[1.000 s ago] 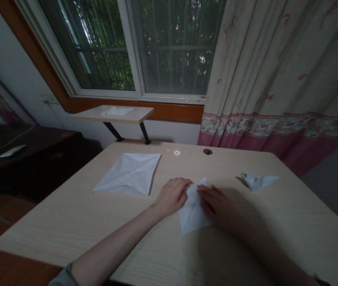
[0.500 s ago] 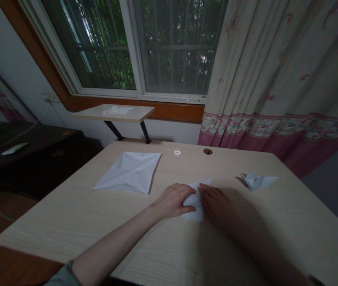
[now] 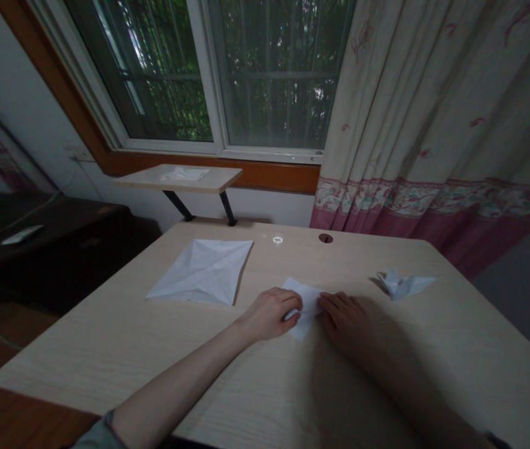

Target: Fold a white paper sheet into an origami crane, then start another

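Note:
Between my hands, low over the desk, is a small folded sheet of white paper point(image 3: 308, 300). My left hand point(image 3: 272, 313) grips its left edge, the thumb below and the fingers curled above. On the opposite side, my right hand point(image 3: 344, 319) has its fingertips at the paper's right edge, fingers close together and pinching it. Part of the paper is hidden under both hands. A larger creased white paper square point(image 3: 204, 272) lies flat to the left. Over on the right rests a folded paper figure point(image 3: 403, 284) with pointed ends, like a bird.
The pale wooden desk point(image 3: 120, 349) has a round cable hole point(image 3: 325, 238) near its back edge. A small raised shelf point(image 3: 218, 179) at the back left bears crumpled white paper point(image 3: 184, 174). Behind are a window and a patterned curtain point(image 3: 396, 143); a dark cabinet point(image 3: 59, 243) stands left.
The small folded paper has turned between my hands, so its corners now point up and down. My left thumb and fingers have drawn closer together; my right hand has shifted slightly right.

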The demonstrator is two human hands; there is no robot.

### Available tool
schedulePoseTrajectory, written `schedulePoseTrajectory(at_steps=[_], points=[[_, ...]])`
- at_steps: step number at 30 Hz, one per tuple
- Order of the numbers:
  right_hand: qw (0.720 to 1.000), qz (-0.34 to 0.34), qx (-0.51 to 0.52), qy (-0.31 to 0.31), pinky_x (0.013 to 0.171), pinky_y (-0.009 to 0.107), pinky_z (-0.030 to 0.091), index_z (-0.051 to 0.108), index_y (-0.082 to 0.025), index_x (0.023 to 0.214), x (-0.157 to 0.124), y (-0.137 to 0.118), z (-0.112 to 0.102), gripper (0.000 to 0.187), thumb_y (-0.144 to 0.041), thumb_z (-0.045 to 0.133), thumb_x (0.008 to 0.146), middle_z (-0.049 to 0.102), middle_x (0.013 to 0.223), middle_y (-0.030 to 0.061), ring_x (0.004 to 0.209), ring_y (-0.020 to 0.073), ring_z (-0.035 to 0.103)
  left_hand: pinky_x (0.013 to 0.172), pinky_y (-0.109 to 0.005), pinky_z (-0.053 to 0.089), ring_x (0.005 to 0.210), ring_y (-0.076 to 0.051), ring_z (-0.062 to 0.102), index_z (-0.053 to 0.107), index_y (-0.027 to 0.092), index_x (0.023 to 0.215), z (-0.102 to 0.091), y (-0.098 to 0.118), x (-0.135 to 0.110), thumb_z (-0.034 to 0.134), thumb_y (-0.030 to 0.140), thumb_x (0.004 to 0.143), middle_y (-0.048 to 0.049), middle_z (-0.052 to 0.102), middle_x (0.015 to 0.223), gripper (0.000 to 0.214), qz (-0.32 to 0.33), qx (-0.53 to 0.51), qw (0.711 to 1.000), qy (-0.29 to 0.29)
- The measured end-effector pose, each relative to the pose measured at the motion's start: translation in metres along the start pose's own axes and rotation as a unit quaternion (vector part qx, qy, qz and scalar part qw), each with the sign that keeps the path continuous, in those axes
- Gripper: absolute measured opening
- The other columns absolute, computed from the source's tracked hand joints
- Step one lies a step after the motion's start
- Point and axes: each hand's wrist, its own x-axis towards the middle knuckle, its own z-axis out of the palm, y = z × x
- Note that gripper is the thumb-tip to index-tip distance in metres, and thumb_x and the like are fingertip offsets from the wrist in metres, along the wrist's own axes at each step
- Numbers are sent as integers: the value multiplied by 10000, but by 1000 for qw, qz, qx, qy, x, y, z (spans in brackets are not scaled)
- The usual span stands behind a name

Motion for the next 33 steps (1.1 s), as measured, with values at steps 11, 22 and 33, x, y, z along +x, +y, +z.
schedulePoseTrajectory(at_steps=[11, 22, 33], points=[[994, 34, 103, -2, 770, 372, 517, 625, -222, 922, 4, -7, -5, 149, -127, 512, 902, 719, 906, 63, 831, 223, 663, 910, -301, 538, 995, -191, 690, 602, 199, 920, 1, -1, 1, 532, 97, 849, -34, 726, 1034, 142, -10, -59, 998, 14], [989, 20, 144, -31, 841, 390, 529, 592, -227, 922, 1, -3, 5, 143, -136, 482, 930, 691, 960, 67, 900, 224, 643, 948, -389, 517, 1092, -237, 647, 611, 195, 863, 2, 1, 0, 615, 215, 916, -71, 679, 1200, 57, -10, -36, 998, 57], [989, 44, 141, -7, 786, 385, 548, 551, -229, 900, 1, -1, 14, 127, -143, 467, 942, 650, 921, 70, 854, 225, 625, 955, -389, 487, 1081, -238, 624, 575, 193, 874, 2, 7, 2, 690, 228, 919, -59, 657, 1186, 128, -69, 1, 997, 23]])
